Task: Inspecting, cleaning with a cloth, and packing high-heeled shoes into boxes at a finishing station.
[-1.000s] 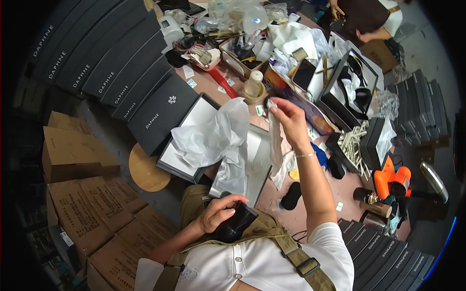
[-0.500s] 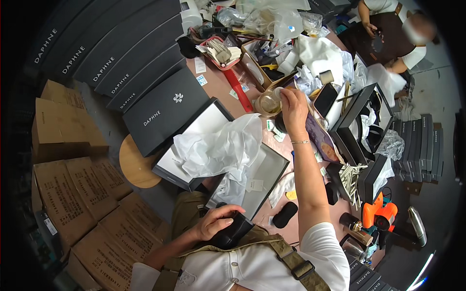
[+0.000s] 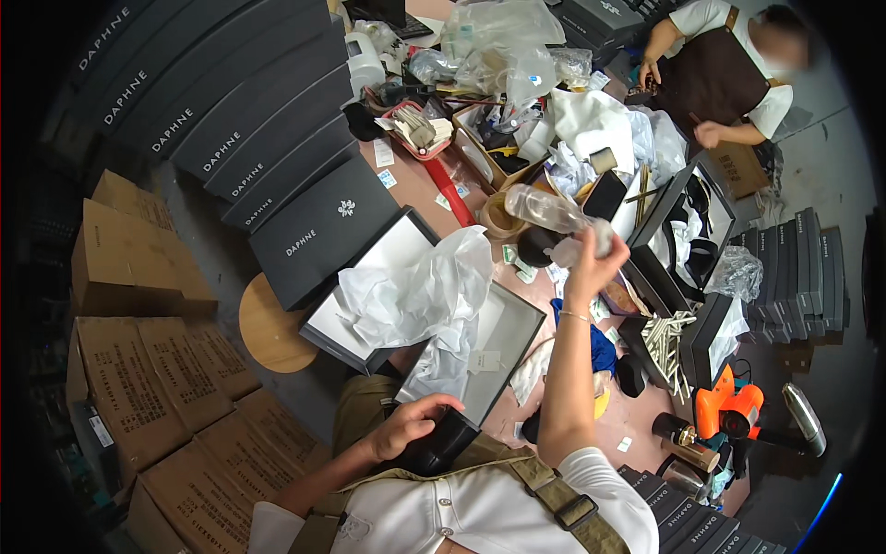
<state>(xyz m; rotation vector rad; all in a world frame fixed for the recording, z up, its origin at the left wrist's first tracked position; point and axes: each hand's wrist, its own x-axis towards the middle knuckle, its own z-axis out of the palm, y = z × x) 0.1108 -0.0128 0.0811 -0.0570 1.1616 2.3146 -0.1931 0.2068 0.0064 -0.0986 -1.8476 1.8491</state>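
Observation:
My left hand [image 3: 406, 431] rests at my lap with its fingers round a shiny black shoe [image 3: 445, 445], whose far side is hidden. My right hand [image 3: 595, 270] is raised over the table, gripping the end of a clear plastic bottle [image 3: 546, 209]. The bottle lies aslant above an amber-tinted jar [image 3: 499, 217]. A whitish scrap [image 3: 560, 251] shows beside the fingers; whether they hold it too is unclear. Before my lap lies an open shoe box [image 3: 517, 319] with crumpled white tissue paper [image 3: 420, 288] over it. Below the bottle sits a round dark object [image 3: 537, 246].
A closed dark shoe box [image 3: 323, 231] and a round wooden stool [image 3: 277, 323] are on the left, near stacked cartons [image 3: 148, 369]. Boxes with black sandals [image 3: 706, 231] and white sticks [image 3: 666, 349] stand right, near an orange heat gun [image 3: 729, 406]. A co-worker [image 3: 715, 78] is at far right.
My right hand has drawn back from the jar and now holds the clear bottle aslant. A blue cloth has come into sight beside my right forearm. My left hand keeps hold of the shoe.

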